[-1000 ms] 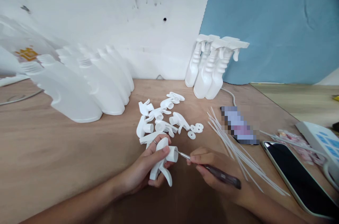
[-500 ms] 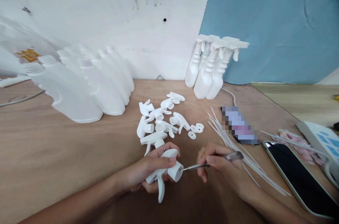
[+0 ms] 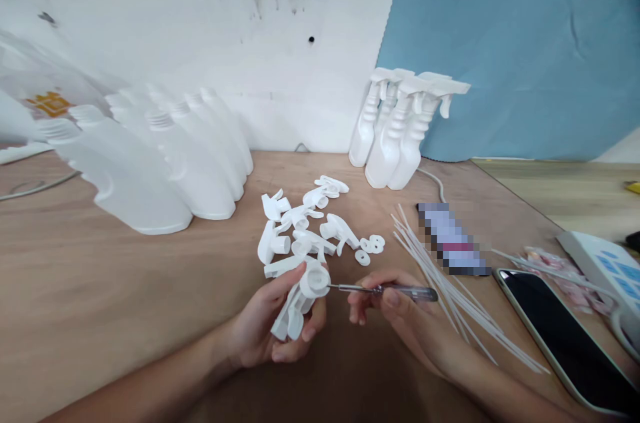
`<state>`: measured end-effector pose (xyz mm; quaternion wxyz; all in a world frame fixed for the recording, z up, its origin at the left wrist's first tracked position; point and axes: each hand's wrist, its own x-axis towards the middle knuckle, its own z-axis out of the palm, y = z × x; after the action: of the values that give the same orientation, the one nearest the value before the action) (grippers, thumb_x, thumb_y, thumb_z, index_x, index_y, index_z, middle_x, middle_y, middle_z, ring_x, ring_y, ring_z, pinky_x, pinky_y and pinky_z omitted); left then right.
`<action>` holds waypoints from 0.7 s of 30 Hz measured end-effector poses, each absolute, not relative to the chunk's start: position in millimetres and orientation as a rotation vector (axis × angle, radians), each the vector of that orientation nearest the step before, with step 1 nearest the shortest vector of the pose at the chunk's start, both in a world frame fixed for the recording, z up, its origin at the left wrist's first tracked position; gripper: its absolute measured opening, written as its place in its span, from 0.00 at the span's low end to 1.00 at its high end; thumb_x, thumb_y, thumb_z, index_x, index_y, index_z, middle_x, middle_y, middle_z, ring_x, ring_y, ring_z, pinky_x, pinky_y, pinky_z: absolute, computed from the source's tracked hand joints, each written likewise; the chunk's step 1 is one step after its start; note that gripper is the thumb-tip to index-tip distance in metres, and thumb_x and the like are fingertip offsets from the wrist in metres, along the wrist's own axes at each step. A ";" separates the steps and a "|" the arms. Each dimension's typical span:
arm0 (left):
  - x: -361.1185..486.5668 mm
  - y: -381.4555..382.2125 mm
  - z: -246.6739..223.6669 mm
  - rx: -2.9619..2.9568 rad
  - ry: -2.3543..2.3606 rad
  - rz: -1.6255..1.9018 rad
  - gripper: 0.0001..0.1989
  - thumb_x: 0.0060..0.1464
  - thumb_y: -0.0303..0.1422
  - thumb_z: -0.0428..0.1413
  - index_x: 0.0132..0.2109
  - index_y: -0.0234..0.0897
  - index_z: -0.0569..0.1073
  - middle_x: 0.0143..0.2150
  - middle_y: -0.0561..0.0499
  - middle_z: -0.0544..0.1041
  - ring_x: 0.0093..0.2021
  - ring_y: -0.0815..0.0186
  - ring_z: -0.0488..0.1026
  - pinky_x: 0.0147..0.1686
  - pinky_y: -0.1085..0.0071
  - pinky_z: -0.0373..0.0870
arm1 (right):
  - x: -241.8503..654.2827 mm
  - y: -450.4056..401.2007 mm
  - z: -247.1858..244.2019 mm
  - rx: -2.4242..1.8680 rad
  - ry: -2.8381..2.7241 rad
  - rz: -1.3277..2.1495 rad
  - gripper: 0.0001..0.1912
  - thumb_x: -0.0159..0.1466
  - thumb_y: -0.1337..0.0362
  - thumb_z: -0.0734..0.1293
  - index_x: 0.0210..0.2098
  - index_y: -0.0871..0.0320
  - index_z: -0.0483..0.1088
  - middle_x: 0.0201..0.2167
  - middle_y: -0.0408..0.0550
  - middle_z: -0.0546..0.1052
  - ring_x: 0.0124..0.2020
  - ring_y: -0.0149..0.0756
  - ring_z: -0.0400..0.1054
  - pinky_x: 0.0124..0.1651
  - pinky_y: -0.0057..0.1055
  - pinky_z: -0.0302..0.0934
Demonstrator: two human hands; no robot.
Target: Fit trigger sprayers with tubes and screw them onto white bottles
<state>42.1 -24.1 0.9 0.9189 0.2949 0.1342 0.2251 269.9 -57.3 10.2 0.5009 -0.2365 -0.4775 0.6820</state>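
head view: the left hand pinched a white spray head above the counter, near loose spray heads; the right hand gripped a screwdriver, tip at the held one's collar.

Brown wooden tabletop: translucent white plastic bottles at left; white plastic trigger heads at centre, flat white ring-shaped washers just right of them; white plastic spray bottles behind, to the right; thin white tubes right of the washers, left of a dark-screened rectangular phone
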 end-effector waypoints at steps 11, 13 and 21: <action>43.0 -26.0 2.7 0.692 0.365 0.409 0.36 0.65 0.55 0.37 0.30 0.29 0.72 0.21 0.54 0.62 0.10 0.76 0.57 0.09 0.77 0.44 | 278.3 -56.0 5.6 -0.692 -1.485 1.413 0.12 0.70 0.58 0.64 0.52 0.45 0.72 0.46 0.47 0.79 0.40 0.37 0.75 0.43 0.36 0.68; 43.3 -26.6 1.3 0.671 0.343 0.428 0.34 0.65 0.55 0.38 0.32 0.28 0.72 0.22 0.53 0.63 0.12 0.75 0.59 0.10 0.77 0.45 | 283.9 -58.1 6.3 -0.762 -1.703 1.209 0.14 0.71 0.61 0.64 0.55 0.44 0.70 0.48 0.47 0.77 0.43 0.36 0.74 0.47 0.35 0.69; 40.2 -27.7 0.5 0.521 0.109 0.516 0.17 0.51 0.31 0.58 0.49 0.35 0.70 0.43 0.45 0.73 0.25 0.70 0.70 0.20 0.78 0.58 | 298.3 -58.8 -0.4 -0.842 -2.242 0.152 0.28 0.68 0.72 0.63 0.64 0.45 0.59 0.56 0.51 0.69 0.55 0.41 0.69 0.54 0.38 0.68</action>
<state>40.2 -27.7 0.5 0.9321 0.2547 0.0531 0.2521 298.3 -58.8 -0.4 0.3624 -0.3272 -0.8707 0.0589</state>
